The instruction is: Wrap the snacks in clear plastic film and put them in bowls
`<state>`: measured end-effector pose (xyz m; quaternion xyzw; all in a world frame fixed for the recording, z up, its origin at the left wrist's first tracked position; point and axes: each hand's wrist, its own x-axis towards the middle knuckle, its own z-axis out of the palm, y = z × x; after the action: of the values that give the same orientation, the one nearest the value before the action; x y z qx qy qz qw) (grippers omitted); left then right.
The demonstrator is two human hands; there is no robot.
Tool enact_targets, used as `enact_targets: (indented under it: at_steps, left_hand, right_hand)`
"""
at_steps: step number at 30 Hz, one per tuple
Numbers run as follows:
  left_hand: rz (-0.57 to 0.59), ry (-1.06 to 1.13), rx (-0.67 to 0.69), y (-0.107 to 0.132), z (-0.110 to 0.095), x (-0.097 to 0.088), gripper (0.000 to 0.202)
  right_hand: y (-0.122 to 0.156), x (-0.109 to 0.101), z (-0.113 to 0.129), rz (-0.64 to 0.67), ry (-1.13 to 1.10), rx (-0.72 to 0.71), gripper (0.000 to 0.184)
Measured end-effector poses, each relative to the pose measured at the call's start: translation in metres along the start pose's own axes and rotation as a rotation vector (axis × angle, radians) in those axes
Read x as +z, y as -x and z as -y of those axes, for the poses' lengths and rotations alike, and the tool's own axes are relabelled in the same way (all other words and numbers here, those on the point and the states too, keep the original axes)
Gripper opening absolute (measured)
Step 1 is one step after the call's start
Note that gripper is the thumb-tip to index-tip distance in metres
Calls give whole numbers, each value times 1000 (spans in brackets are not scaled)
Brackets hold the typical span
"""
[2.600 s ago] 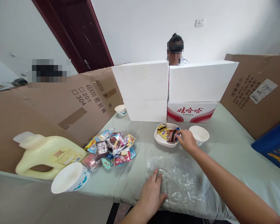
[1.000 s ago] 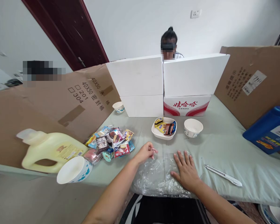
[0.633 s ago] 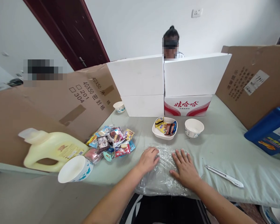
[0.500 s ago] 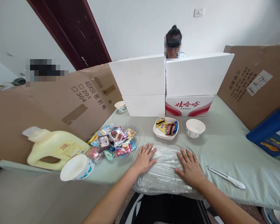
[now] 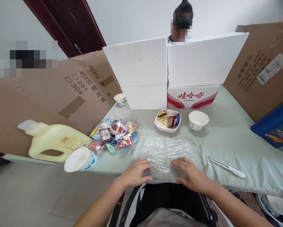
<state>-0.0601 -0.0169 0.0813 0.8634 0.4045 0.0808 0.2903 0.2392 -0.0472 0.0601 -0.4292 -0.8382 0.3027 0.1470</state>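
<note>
A clear, wrinkled plastic sheet or bag [image 5: 167, 148] lies flat at the table's near edge. On its left side rests my left hand [image 5: 136, 171], fingers bent and thumb apart from them. My right hand [image 5: 192, 175] lies over the sheet's right side, also with a gap between thumb and fingers. Neither hand is closed on the plastic. Beyond the sheet, a white dish [image 5: 167, 128] holds several snack packets [image 5: 171, 120]. A white paper bowl [image 5: 198, 120] stands to the dish's right. To the right of my right hand lies a white-handled utility knife [image 5: 226, 167].
At left are a pile of wrapped snacks [image 5: 115, 134], a yellow jug [image 5: 61, 140] and a tilted paper bowl [image 5: 81, 160]. White boxes [image 5: 143, 72] and cardboard panels [image 5: 84, 85] wall the table. A blue bottle [image 5: 275, 126] stands right. A person [image 5: 182, 19] is behind the boxes.
Both hands have drawn back toward me along the plastic, from flat with spread fingers to bent fingers at its near part. The view has tilted down slightly.
</note>
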Motion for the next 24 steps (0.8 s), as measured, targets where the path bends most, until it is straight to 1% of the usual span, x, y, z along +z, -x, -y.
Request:
enact_targets:
  at_steps: [2,3,4,5,7,8,9,10,13,15,17,18,20,22,24]
  left_hand:
    - [43,-82,-30,2,-5,7,38]
    - [53,-116,-47,3,-7,10,43]
    - [55,-143,-61,5,-9,13,44]
    - [52,-163,-70,7,-10,16,42]
    - [47,-181,-63,12,-9,20,27]
    - [44,-177,-47,16,-8,20,19]
    - [40,-164,-27,20,-7,20,16]
    - [33,-143,-6,24,-6,19,18]
    - [32,-9,21,33,-2,11,21]
    - [50,125,-9,35,1,3,16]
    - [49,258,-71,31,5,-5,10]
    - [20,316,-108,26,8,-8,7]
    - [-88,395,-178,12,16,-11,7]
    - [-230,410,-246,-8,24,-8,7]
    - [-368,345,-329,-29,33,-2,5]
  right_hand:
    - [-14,6,12,71,42,-64,75]
    - [-20,8,17,95,68,-83,78]
    - [-25,9,21,113,94,-92,75]
    - [-28,9,24,127,118,-92,66]
    - [-26,7,27,152,142,-77,33]
    - [-21,4,27,163,141,-69,16]
    - [-14,0,26,170,133,-63,5]
    - [-6,-4,24,171,118,-58,4]
    - [24,-18,19,152,-3,-30,10]
    - [41,-25,13,126,-161,4,12]
    - [51,-28,3,97,-326,84,11]
    - [53,-28,-3,74,-394,137,10]
    - [51,-25,-18,-6,-503,247,10]
    - [41,-18,-36,-145,-579,326,17]
    - [27,-11,-53,-315,-538,391,25]
